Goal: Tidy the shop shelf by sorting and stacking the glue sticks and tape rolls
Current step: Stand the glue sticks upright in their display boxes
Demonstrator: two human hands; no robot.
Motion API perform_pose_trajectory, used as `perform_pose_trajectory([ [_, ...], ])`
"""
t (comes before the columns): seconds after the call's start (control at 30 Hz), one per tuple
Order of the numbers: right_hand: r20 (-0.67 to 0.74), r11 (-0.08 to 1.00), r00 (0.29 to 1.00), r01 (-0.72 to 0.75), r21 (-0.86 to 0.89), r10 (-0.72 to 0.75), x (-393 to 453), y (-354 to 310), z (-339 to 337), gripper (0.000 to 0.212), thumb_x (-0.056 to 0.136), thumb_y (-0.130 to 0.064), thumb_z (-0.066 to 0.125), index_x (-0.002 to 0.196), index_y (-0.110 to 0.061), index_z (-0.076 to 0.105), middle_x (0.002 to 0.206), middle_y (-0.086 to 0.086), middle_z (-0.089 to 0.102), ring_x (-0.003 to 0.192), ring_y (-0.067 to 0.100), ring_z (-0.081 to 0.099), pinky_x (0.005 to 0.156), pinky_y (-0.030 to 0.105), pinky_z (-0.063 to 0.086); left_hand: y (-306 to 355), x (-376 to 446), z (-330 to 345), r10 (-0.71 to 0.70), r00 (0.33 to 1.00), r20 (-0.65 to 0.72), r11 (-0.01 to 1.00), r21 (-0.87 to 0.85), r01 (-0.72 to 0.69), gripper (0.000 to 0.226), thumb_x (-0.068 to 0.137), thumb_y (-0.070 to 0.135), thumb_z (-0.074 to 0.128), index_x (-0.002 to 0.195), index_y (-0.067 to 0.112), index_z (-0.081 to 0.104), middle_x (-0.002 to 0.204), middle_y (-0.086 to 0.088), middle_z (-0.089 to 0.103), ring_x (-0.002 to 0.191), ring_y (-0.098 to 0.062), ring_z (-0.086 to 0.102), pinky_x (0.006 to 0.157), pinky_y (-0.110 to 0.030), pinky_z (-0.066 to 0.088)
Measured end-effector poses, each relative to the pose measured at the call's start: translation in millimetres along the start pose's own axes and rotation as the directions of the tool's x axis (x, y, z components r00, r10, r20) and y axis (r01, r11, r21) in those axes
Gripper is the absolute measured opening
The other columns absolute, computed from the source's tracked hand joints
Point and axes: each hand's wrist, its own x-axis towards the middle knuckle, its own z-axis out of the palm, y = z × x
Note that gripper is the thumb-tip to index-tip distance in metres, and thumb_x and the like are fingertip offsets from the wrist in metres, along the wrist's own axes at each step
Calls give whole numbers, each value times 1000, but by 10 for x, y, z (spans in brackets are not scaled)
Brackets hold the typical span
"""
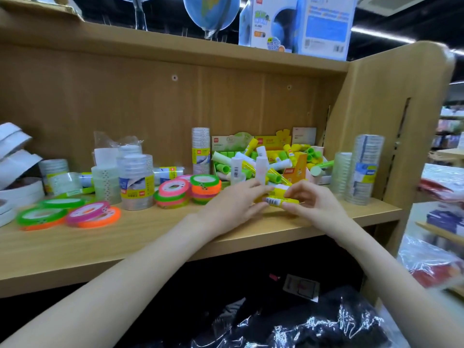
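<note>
Mid-sort on the glue sticks: both hands meeting near the front edge of the shelf (pixel 155 237), toward its right end, over a small cluster of yellow glue sticks (pixel 276 200) lying there. Left hand (pixel 236 205) with fingers fairly straight, pressing against the cluster's left side; right hand (pixel 310 203) with fingers curled, pinching the right end of the sticks. Just behind, toward the back right corner, an overflowing jumble of green, yellow and white glue sticks in open display boxes (pixel 295 167). Neon tape rolls (pixel 190 189) partly stacked mid-shelf, others loose toward the front left corner; clear tape packs (pixel 364 169) upright at the right end. Likely next: squaring the held sticks parallel, setting them down as a neat row, then drawing more from the jumble.
</note>
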Motion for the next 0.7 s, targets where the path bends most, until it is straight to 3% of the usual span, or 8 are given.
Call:
perform_pose_trajectory([
  [0.07, -23, 999, 1000, -1, -44, 0, 40, 39, -112, 9, 82, -4, 66, 84, -11, 61, 83, -1, 64, 74, 2, 59, 71, 13, 45, 26, 84, 41, -43, 999, 16, 999, 27, 43, 37, 96, 29, 48, 130, 17, 54, 118, -4, 57, 108, -20, 53, 88, -29, 39],
  [0.13, -141, 974, 989, -69, -216, 39, 178, 135, -299, 6, 89, -11, 59, 92, -11, 64, 87, 2, 65, 79, 10, 58, 70, 16, 42, -1, 119, 63, -65, 998, -13, 998, 16, 66, 33, 95, 27, 51, 125, 16, 58, 116, -4, 59, 106, -20, 54, 87, -28, 39],
  [0.23, -183, 790, 966, -255, -557, 183, 447, 359, -416, 22, 94, -23, 52, 109, -12, 62, 105, 9, 64, 98, 23, 57, 80, 29, 40, -53, 119, 111, -66, 998, 5, 997, 32, 66, 29, 92, 25, 54, 118, 12, 59, 112, -5, 60, 105, -22, 54, 87, -36, 44],
  [0.3, -188, 712, 949, -315, -628, 253, 593, 464, -353, 24, 91, -29, 56, 106, -10, 60, 107, 13, 62, 102, 30, 56, 79, 33, 41, -82, 131, 142, -70, 997, 43, 995, 76, 66, 29, 91, 27, 53, 115, 12, 57, 111, -4, 60, 104, -20, 52, 87, -39, 45],
  [0.43, -233, 624, 924, -377, -685, 302, 796, 415, -352, 17, 81, -18, 67, 79, -11, 52, 101, 16, 62, 98, 33, 57, 70, 31, 40, -127, 155, 164, -77, 996, 33, 993, 89, 74, 28, 92, 28, 53, 116, 14, 56, 113, -1, 59, 108, -18, 46, 91, -36, 41],
  [0.53, -284, 730, 906, -422, -538, 315, 916, 418, -396, 25, 77, -15, 73, 93, -5, 58, 95, 13, 59, 98, 30, 56, 72, 30, 42, -157, 177, 166, -87, 995, -40, 994, 68, 89, 30, 94, 28, 51, 117, 12, 57, 114, -3, 60, 109, -19, 50, 91, -33, 39],
  [0.6, -325, 816, 892, -428, -389, 313, 972, 486, -380, 39, 73, -19, 78, 102, -6, 55, 97, 13, 62, 96, 32, 60, 81, 39, 50, -166, 181, 159, -103, 990, -98, 994, 29, 106, 31, 94, 28, 51, 119, 11, 59, 114, -4, 62, 108, -19, 53, 90, -29, 39],
  [0.7, -355, 857, 903, -369, -360, 240, 1037, 554, -321, 42, 72, -21, 79, 103, -4, 56, 95, 17, 66, 89, 35, 64, 82, 49, 51, -178, 178, 162, -124, 980, -156, 992, -38, 119, 30, 93, 26, 54, 119, 12, 60, 110, -4, 64, 104, -19, 56, 87, -30, 41],
])
